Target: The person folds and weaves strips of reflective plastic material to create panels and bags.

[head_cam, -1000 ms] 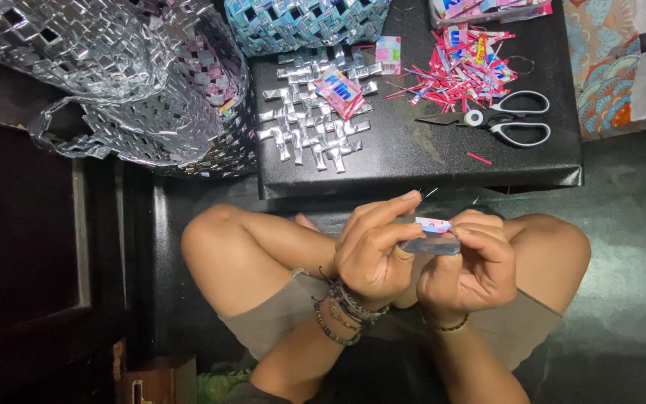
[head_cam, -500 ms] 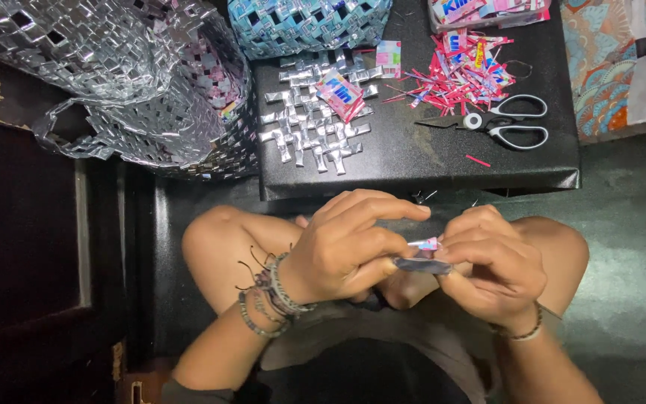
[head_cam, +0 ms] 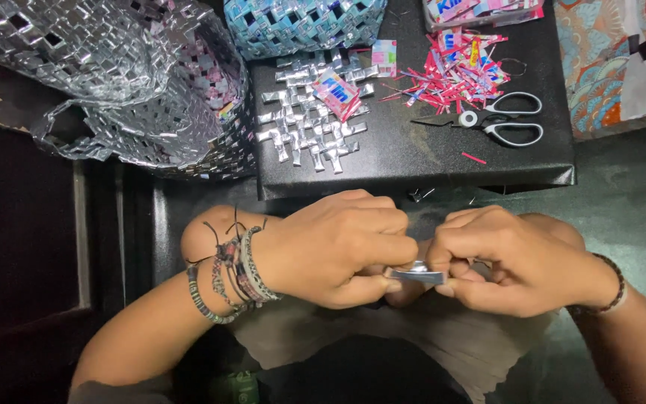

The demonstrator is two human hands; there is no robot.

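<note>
Below the front edge of the low black table point(head_cam: 413, 161), in the head view, a small folded silver strip point(head_cam: 417, 275) was held between both hands above the person's lap. The left hand point(head_cam: 338, 251) was curled nearly closed, its thumb and forefinger pinched onto the strip's left end, and several woven bracelets point(head_cam: 229, 273) were worn at that wrist. The right hand point(head_cam: 517, 262) was likewise bent almost shut, the strip's right end being gripped between its thumb and fingers, with a dark beaded bracelet point(head_cam: 613, 283) seen at its wrist. The two hands were brought close together, knuckles nearly touching over the strip. On the table, well apart from the hands, a flat patch of woven silver strips point(head_cam: 304, 127) was laid, with a red and blue wrapper point(head_cam: 336, 93) resting on top of it. A heap of thin pink and red trimmings point(head_cam: 457, 71) was spread to the right of that, and white-handled scissors point(head_cam: 506, 123) were placed just beside it. A blue woven basket point(head_cam: 300, 22) was set at the table's far edge, and a large silver woven bag point(head_cam: 114, 82) was standing to the left of the table.
</note>
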